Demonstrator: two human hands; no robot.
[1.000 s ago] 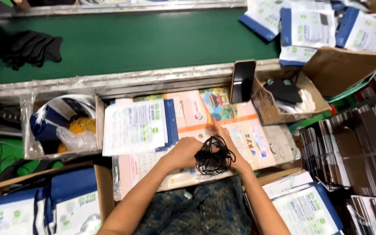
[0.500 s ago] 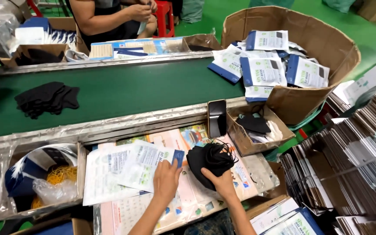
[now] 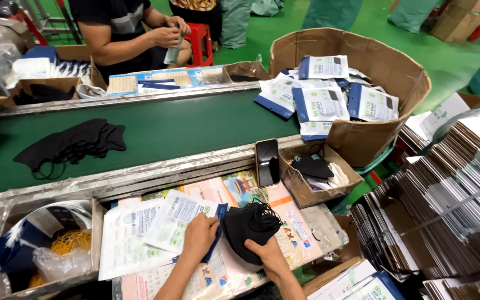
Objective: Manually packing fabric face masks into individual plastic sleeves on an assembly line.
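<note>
Low in the frame, the left hand pinches a white and blue pouch. Just right, the right hand grips a stack of black masks from below, apparently at the pouch's mouth. Beyond, more black masks lie on the green belt.

Bright, even light falls from overhead, and shadows stay soft and short under the hands and masks. The plastic film along the belt edge shows pale glare. The middle is sharp; toward the corners the view bends and softens (most at the right, over the flat cartons).
</note>
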